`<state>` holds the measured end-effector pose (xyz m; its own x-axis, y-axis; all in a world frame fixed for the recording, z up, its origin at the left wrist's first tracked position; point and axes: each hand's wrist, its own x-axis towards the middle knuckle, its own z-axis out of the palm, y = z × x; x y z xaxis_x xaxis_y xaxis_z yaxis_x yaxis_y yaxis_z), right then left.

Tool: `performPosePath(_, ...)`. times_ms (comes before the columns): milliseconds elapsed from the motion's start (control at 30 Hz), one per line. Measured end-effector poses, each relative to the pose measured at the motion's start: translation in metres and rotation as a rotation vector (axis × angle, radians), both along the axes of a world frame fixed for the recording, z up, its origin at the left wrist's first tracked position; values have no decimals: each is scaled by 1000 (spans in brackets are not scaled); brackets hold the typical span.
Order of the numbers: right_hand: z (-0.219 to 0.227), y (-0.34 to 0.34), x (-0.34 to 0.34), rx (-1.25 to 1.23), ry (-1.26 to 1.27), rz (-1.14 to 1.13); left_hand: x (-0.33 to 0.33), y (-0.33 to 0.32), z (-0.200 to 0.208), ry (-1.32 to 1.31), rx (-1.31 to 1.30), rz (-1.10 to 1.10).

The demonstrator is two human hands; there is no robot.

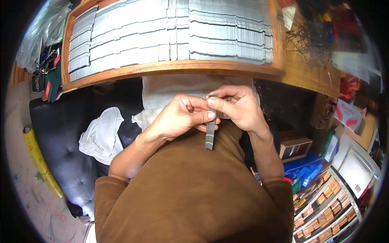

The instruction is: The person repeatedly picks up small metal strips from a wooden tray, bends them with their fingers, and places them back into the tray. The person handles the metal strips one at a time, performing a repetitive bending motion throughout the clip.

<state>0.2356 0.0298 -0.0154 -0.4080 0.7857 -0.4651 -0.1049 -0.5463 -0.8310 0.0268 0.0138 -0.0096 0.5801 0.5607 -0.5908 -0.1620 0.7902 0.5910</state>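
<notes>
My left hand [182,115] and my right hand [241,106] meet in front of my body, just below the wooden tray. Between them they hold a narrow dark grey metal strip [210,137] with a few lighter bands across it. The left thumb and fingers pinch its middle, and the right thumb and fingers grip its upper end. Its lower end sticks out below the left hand, over my brown shirt. Past my hands, the wooden tray [174,67] is packed with rows of thin grey metal pieces [129,38].
A white cloth [101,135] lies on the black padded seat [69,150] at left, near a yellow tube [40,160]. More white cloth [156,95] lies under the tray's front edge. At right are a small wooden box [295,148], blue plastic [304,168] and a rack of wooden blocks [330,206].
</notes>
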Motion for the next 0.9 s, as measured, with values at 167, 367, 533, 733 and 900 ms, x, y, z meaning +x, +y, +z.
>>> performPosePath(167,3,-32,-5,213,-110,-316,3,6,3,23,-44,41)
performPosePath(367,16,-81,23,618,-245,164,5,16,13,94,-35,84)
performPosePath(533,-11,-92,1,602,-168,16,8,26,13,117,-13,104)
performPosePath(733,-10,-91,-8,555,-133,-5,6,32,13,126,-31,90)
performPosePath(900,13,-58,12,498,-132,186,-2,30,11,163,67,29)
